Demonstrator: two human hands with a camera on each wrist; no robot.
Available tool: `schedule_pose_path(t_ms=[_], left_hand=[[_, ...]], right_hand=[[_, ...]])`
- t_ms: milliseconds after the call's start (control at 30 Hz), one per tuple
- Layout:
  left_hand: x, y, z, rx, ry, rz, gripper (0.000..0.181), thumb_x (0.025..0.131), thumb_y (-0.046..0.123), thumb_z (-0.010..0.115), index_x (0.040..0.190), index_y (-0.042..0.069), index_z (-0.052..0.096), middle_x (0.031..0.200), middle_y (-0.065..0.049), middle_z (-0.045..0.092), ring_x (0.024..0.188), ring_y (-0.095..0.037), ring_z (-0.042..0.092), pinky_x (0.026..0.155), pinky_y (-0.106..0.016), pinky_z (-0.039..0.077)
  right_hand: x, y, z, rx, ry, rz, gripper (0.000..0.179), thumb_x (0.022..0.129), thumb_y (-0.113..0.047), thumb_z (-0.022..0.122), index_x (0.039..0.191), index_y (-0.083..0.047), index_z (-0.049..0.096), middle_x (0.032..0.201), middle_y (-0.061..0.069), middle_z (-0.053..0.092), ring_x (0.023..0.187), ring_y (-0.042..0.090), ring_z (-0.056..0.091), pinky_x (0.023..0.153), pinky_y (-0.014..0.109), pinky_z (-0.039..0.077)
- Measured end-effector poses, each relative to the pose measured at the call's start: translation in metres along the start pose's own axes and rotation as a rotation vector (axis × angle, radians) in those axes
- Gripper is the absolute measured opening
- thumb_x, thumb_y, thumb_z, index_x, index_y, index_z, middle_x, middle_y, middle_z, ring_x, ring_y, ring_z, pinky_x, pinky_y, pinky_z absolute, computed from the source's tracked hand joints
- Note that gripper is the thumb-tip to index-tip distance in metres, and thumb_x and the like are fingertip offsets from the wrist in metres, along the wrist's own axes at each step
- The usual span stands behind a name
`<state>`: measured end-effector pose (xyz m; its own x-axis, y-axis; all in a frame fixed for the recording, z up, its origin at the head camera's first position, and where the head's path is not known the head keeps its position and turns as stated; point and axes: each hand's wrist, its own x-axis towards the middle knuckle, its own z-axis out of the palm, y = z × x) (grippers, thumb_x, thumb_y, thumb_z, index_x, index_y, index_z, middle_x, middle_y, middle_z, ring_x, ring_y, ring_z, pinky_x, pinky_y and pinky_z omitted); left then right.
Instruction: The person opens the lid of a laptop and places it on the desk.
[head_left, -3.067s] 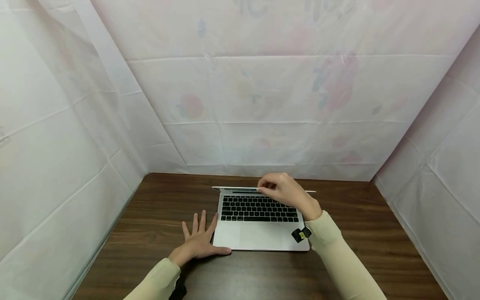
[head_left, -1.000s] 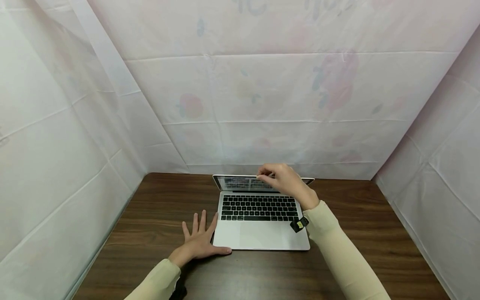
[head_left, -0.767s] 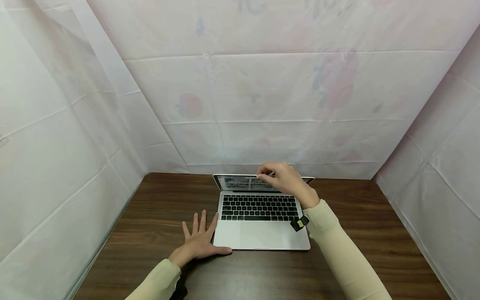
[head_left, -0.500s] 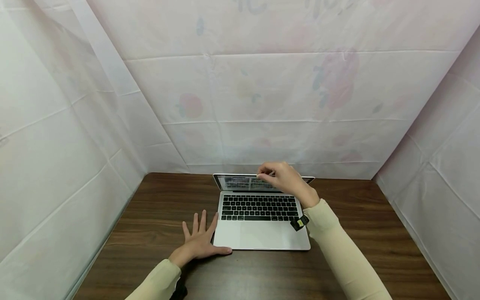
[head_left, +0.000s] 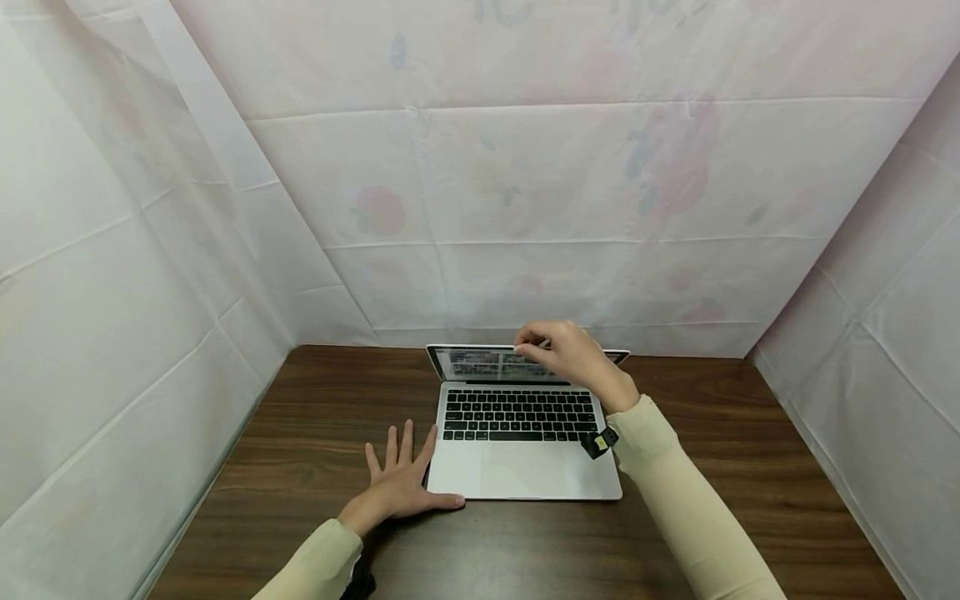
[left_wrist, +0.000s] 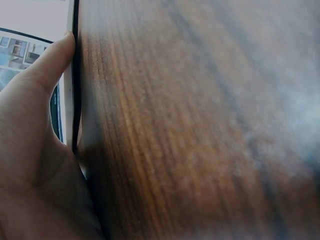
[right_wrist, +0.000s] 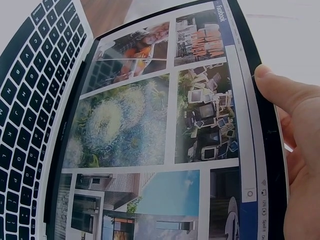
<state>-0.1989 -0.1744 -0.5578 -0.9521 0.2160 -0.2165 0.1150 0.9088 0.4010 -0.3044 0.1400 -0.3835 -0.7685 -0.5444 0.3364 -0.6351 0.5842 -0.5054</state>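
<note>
A silver laptop [head_left: 525, 471] with black keys stands raised on the table, its lit screen [right_wrist: 120, 120] showing several pictures in the right wrist view. My right hand [head_left: 567, 354] pinches the top edge of the lid, thumb [right_wrist: 280, 87] on the screen side and fingers behind, mostly hidden. My left hand [head_left: 393, 487] lies spread at the laptop's front left corner. Its thumb [left_wrist: 50, 62] rests along the front edge, and its index finger touches the left side.
Dark wood table [head_left: 292, 467] surrounds the laptop. A pale printed cloth [head_left: 525, 208] hangs close behind the lid, with more white cloth at left and right. A small black device [head_left: 600, 443] sits on the right wrist.
Over the three seconds, my right hand has lifted the lid's top edge, tilting it back so more of the screen shows. My left hand has stayed put.
</note>
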Motion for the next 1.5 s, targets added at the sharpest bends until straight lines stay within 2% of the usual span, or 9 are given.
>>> schedule_pose_path(t_ms=[233,733,1067,1500], left_hand=[[0.004,-0.003,0.004,0.018,-0.004,-0.019,0.139,0.060,0.099,0.061,0.167,0.030,0.005,0.172,-0.016,-0.016,0.156,-0.045,-0.020,0.109,-0.073,-0.028],[0.002,-0.004,0.003,0.015,-0.006,-0.023,0.140,0.059,0.099,0.061,0.167,0.031,0.004,0.172,-0.014,-0.016,0.156,-0.044,-0.021,0.109,-0.073,-0.028],[0.000,-0.004,0.003,0.018,-0.003,-0.026,0.140,0.059,0.100,0.060,0.167,0.032,0.003,0.172,-0.014,-0.017,0.156,-0.044,-0.021,0.109,-0.073,-0.027],[-0.001,-0.006,0.002,0.016,-0.002,-0.034,0.139,0.059,0.099,0.061,0.167,0.032,0.003,0.172,-0.014,-0.017,0.156,-0.044,-0.020,0.109,-0.073,-0.028]], right_hand=[[0.001,0.002,-0.001,0.007,0.001,-0.004,0.009,0.100,-0.024,0.069,0.105,-0.020,0.075,0.098,-0.004,0.075,0.089,0.010,0.070,0.080,0.035,0.059],[0.003,0.002,-0.002,0.031,0.005,-0.005,0.007,0.100,-0.023,0.069,0.103,-0.019,0.075,0.099,-0.003,0.075,0.091,0.011,0.070,0.083,0.036,0.060],[0.008,0.001,0.000,-0.064,0.057,-0.012,0.010,0.100,-0.024,0.069,0.106,-0.018,0.074,0.101,0.000,0.077,0.089,0.013,0.072,0.077,0.036,0.060],[0.014,-0.001,-0.001,-0.077,0.062,-0.021,0.011,0.099,-0.023,0.070,0.107,-0.017,0.074,0.099,0.001,0.077,0.087,0.014,0.073,0.076,0.036,0.060]])
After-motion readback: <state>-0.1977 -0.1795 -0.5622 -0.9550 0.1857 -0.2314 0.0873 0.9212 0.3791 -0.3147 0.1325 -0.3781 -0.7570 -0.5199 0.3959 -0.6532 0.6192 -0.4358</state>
